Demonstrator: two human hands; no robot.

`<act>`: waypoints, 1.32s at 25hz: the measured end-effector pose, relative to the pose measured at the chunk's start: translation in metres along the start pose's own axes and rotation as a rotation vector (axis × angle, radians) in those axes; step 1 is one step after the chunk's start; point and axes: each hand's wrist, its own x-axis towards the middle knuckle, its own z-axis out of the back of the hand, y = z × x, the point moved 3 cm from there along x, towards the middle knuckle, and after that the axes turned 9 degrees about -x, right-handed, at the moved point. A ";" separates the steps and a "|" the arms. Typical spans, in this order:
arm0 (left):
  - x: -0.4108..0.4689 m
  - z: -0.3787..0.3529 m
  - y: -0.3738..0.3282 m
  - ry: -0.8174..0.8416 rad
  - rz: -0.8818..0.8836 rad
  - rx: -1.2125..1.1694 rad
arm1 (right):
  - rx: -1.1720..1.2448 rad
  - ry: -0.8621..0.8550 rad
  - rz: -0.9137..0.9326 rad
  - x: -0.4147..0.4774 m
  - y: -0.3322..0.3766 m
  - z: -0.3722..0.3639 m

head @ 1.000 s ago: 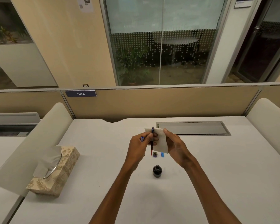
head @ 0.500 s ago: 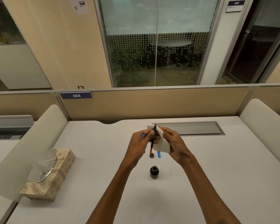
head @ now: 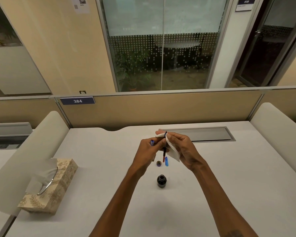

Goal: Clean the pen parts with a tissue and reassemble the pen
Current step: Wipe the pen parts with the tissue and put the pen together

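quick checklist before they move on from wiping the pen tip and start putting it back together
1. Left hand grips the pen section: ok, held upright over the desk.
2. Tissue in the right hand wraps the pen's top end: ok.
3. Tip wiped clean: cannot tell, the tissue covers it.
4. Blue pen part within reach: ok, lying on the desk under the hands.
5. Ink bottle capped: not ok, its mouth looks open and the small round cap sits apart from it.
6. Spare tissues: ok, tissue box on the left has one sticking out.
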 end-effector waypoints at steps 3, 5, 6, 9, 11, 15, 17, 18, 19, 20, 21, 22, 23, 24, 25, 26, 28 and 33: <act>0.001 -0.002 -0.002 -0.041 -0.016 -0.042 | -0.046 -0.051 0.041 0.005 0.001 -0.001; 0.003 -0.003 -0.004 -0.073 -0.007 -0.038 | -0.052 -0.064 0.058 0.005 0.003 -0.002; 0.003 -0.003 -0.006 -0.076 -0.003 -0.043 | -0.070 -0.067 0.064 0.005 0.004 -0.001; 0.003 -0.002 -0.013 -0.028 0.008 -0.043 | -0.171 -0.073 0.094 0.004 0.008 0.005; 0.005 0.001 -0.016 0.028 0.002 0.002 | -0.189 -0.077 0.104 0.004 0.011 0.006; 0.010 0.003 -0.021 0.114 -0.041 0.144 | -0.086 -0.068 0.094 0.001 0.013 0.002; 0.010 0.001 -0.024 0.091 -0.059 0.186 | -0.050 -0.079 0.109 0.000 0.012 0.000; 0.010 0.001 -0.023 0.072 -0.063 0.177 | -0.026 -0.084 0.115 0.000 0.012 -0.001; 0.010 0.000 -0.022 0.052 -0.060 0.156 | -0.005 -0.096 0.119 0.000 0.010 -0.002; 0.011 0.000 -0.020 0.031 -0.047 0.132 | 0.006 -0.109 0.120 0.001 0.008 -0.002; 0.011 0.000 -0.017 0.013 -0.029 0.107 | 0.007 -0.121 0.118 0.002 0.006 -0.002; 0.012 0.002 -0.015 -0.005 -0.012 0.086 | 0.005 -0.133 0.113 0.002 0.005 -0.002; 0.013 0.002 -0.014 -0.020 0.001 0.067 | 0.008 -0.135 0.112 0.002 0.005 -0.002; 0.013 0.003 -0.012 -0.036 0.008 0.051 | 0.008 -0.139 0.107 0.002 0.005 -0.002; 0.013 0.003 -0.012 -0.052 0.013 0.039 | 0.010 -0.144 0.100 0.003 0.004 -0.001; 0.013 0.003 -0.010 -0.066 0.016 0.034 | -0.003 -0.158 0.093 0.004 0.004 -0.001; 0.014 0.003 -0.010 -0.084 0.016 0.049 | -0.072 -0.201 0.080 0.005 0.002 0.001; 0.008 0.006 -0.023 0.056 0.001 0.125 | -0.143 -0.192 0.109 0.003 0.001 0.003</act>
